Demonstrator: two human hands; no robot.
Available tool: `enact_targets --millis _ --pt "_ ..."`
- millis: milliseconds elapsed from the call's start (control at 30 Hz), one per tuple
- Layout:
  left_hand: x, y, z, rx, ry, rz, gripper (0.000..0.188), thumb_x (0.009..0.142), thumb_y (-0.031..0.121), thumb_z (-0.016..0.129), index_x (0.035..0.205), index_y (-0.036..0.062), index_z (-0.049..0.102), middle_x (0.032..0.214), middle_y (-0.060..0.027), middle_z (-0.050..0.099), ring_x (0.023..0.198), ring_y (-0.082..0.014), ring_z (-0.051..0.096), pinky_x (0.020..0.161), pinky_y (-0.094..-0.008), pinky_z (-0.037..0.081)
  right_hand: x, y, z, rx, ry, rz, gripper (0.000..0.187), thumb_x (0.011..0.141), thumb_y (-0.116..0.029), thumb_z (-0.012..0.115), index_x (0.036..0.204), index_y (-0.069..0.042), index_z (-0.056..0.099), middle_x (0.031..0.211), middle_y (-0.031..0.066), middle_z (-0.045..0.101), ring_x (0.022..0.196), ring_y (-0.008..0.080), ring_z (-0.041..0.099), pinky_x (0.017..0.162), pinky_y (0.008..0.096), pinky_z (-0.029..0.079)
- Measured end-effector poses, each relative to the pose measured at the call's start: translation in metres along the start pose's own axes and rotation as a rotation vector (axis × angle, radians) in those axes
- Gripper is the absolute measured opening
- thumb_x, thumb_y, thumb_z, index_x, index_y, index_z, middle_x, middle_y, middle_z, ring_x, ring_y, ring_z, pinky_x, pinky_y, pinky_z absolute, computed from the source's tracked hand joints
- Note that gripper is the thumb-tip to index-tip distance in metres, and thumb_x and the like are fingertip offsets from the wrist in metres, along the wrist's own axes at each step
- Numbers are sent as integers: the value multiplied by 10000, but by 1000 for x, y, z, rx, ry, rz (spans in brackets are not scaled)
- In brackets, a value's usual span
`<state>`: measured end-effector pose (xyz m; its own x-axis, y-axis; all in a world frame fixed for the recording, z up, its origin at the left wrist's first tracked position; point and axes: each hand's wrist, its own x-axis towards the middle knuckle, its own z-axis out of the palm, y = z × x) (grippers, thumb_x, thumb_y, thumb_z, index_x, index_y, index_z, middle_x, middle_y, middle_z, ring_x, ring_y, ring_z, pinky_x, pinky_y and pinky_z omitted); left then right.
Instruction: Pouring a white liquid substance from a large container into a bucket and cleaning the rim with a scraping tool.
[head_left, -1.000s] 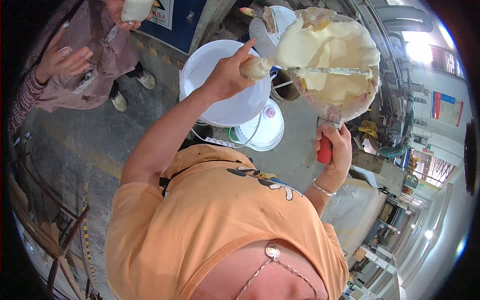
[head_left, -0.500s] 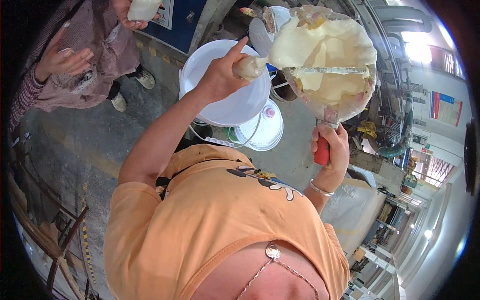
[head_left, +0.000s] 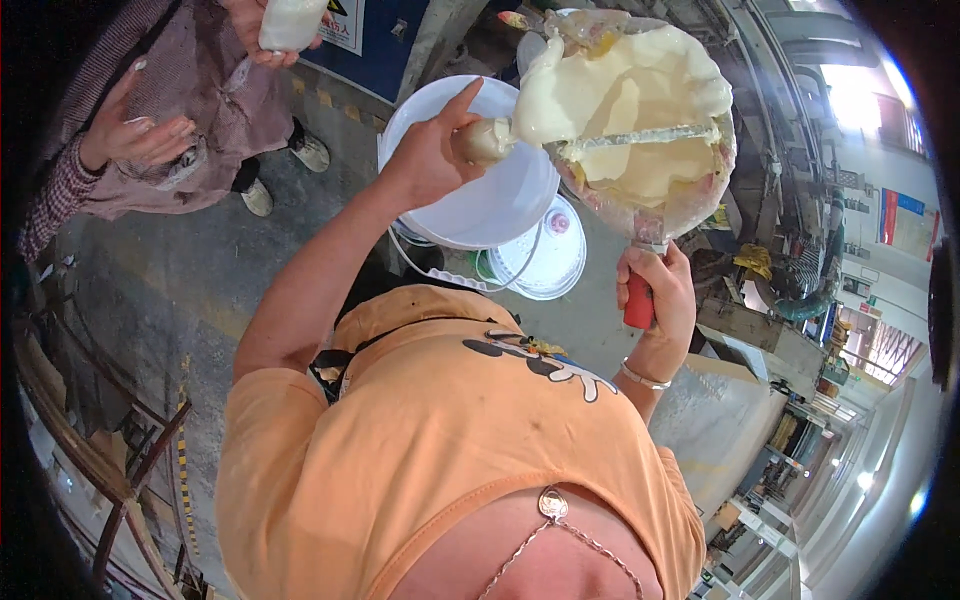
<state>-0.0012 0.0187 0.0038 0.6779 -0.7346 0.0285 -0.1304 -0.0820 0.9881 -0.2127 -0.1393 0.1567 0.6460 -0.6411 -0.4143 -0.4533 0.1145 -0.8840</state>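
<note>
My right hand (head_left: 657, 295) grips the red handle (head_left: 638, 302) of a large round pan (head_left: 722, 160). Thick cream-coloured liquid (head_left: 620, 100) fills the pan and bulges over its left rim. A crusted bar (head_left: 640, 138) spans the pan's opening. In my left hand (head_left: 432, 150) is a rounded off-white piece (head_left: 484, 142) with a narrow end, which meets the liquid at the pan's left edge. My index finger sticks out, the other fingers wrap the piece. Below this hand stands a white bucket (head_left: 490, 222); its inside looks white.
A white lid (head_left: 548, 262) lies beside the bucket on the grey floor. At the upper left a co-worker's hand (head_left: 262, 28) holds a white object (head_left: 291, 22); their other hand (head_left: 140, 138) is spread. Machinery (head_left: 790, 190) lines the right side.
The pan has shifted a little left, nearer to and partly over the bucket. Both my hands keep their grips, and the off-white piece stays at the pan's left edge.
</note>
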Motion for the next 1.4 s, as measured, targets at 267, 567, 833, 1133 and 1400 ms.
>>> enact_targets --millis 267,567,833,1133,1400 --pt "-3 11 -3 55 27 42 1028 671 18 785 1498 196 200 1246 -89 612 1169 -214 562 1055 -385 394 -1 0 0 -1 14 -29 211 744 -112 659 877 17 557 636 74 572 436 147 523 403 265 410" --pt "-2 15 -8 85 13 59 1026 676 40 793 1496 202 199 1259 -96 603 1179 -231 560 1055 -400 397 0 1 3 -37 45 -33 215 761 -145 631 880 3 528 635 95 562 417 148 505 394 257 417" --pt "1 5 -4 31 35 73 1019 673 21 790 1493 215 216 1251 -107 602 1181 -223 550 1062 -400 390 11 15 -1 203 -60 11 218 770 -151 623 874 23 543 635 95 566 417 157 508 386 270 408" --pt "5 12 -5 210 71 -34 1035 639 109 805 1491 160 221 1208 -142 616 1079 -269 612 964 -377 466 12 36 0 230 -38 93 351 828 -216 616 1048 44 533 641 69 547 412 136 481 360 260 377" --pt "16 28 -15 332 91 35 1026 630 145 771 1492 120 214 1177 -132 634 1060 -264 621 926 -381 477 17 38 -2 334 -63 114 241 801 -193 637 916 -9 533 646 69 565 435 139 514 380 263 411"
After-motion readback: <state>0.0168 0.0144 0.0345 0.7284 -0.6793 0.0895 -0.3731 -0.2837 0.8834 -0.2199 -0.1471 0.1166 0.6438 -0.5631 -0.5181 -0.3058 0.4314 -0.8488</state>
